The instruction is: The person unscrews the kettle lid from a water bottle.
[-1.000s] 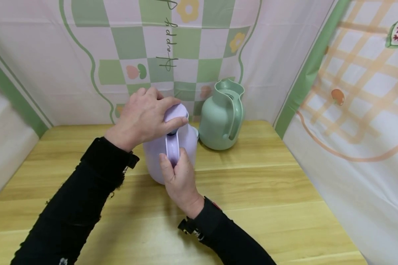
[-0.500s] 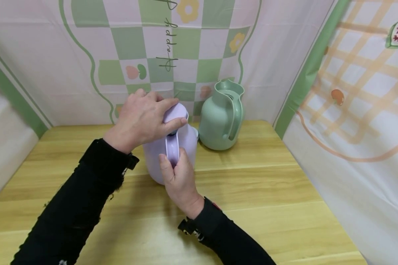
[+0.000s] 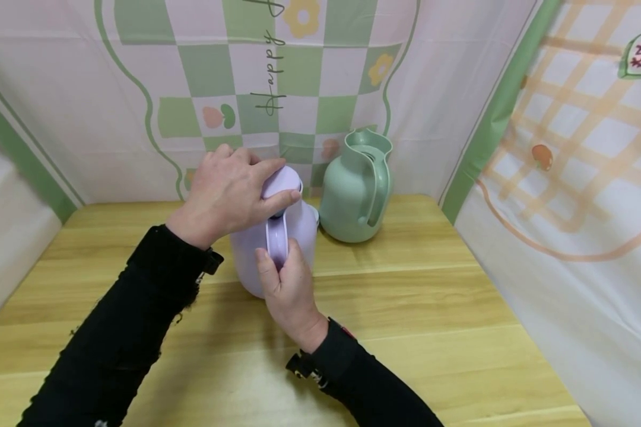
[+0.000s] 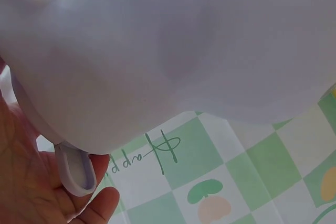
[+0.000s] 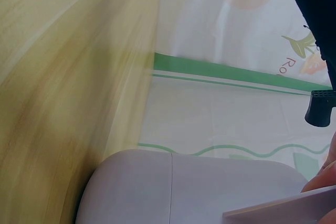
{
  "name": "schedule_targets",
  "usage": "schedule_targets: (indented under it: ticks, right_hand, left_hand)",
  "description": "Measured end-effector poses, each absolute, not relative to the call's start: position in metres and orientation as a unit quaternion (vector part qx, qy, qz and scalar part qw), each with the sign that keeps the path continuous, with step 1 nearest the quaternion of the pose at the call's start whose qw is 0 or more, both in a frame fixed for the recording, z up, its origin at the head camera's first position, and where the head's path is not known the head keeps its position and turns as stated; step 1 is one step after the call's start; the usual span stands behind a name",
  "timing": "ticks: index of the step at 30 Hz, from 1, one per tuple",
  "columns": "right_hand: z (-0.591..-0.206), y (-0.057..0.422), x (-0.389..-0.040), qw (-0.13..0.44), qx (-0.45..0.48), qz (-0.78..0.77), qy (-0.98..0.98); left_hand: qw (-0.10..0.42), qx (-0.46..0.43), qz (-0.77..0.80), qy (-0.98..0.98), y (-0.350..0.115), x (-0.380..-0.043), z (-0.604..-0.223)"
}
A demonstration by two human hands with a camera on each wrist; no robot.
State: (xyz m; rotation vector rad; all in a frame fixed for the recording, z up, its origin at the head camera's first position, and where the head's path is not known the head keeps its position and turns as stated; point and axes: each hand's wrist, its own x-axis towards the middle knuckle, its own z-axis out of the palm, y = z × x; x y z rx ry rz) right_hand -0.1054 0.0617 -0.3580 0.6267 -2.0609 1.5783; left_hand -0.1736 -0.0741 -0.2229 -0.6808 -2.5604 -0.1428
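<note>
A lilac vacuum jug (image 3: 248, 264) stands on the wooden table, its handle (image 3: 277, 234) towards me. My left hand (image 3: 221, 193) lies over the top and grips the lilac lid (image 3: 283, 179), thumb along the near side and fingers on the far side. Lower down, my right hand (image 3: 292, 296) holds the handle with the thumb on its left. In the left wrist view, fingers surround a small lilac tab (image 4: 76, 169) beside the jug's pale body (image 4: 157, 61). The right wrist view has the jug's seamed side (image 5: 157, 187) and part of the handle (image 5: 283, 208).
A green jug (image 3: 349, 204) stands upright behind and to the right of the lilac one, its handle facing me. Printed cloth (image 3: 203, 65) hangs behind the table (image 3: 406, 308), and more patterned cloth (image 3: 577, 160) hangs at the right.
</note>
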Motion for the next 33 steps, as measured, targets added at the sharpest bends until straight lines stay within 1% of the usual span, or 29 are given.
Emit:
schedule_targets:
  ticks: [3,5,12,17,21,28,33]
  right_hand:
    - [-0.359,0.062,-0.106,0.230,0.226,0.577,-0.751]
    - [-0.359,0.062,-0.106,0.229,0.226,0.577,-0.750]
    - [-0.358,0.062,-0.106,0.231,0.227,0.578,-0.749]
    - [-0.358,0.062,-0.106,0.236,0.225,0.577,-0.748]
    - [-0.358,0.062,-0.107,0.236,0.227,0.576,-0.748]
    - [-0.359,0.062,-0.107,0.238,0.226,0.576,-0.749]
    - [-0.359,0.062,-0.107,0.234,0.225,0.578,-0.749]
  left_hand:
    - [0.234,-0.250,-0.063,-0.937,-0.075,-0.174,-0.224]
    - [0.220,-0.252,-0.073,-0.940,-0.075,-0.174,-0.223]
    - [0.125,-0.289,-0.148,-0.937,-0.081,-0.178,-0.215]
    - [0.080,-0.326,-0.176,-0.925,-0.086,-0.181,-0.206]
    - [0.069,-0.342,-0.158,-0.924,-0.088,-0.182,-0.203]
    - [0.075,-0.349,-0.149,-0.922,-0.089,-0.183,-0.205]
    - [0.086,-0.338,-0.146,-0.926,-0.087,-0.183,-0.207]
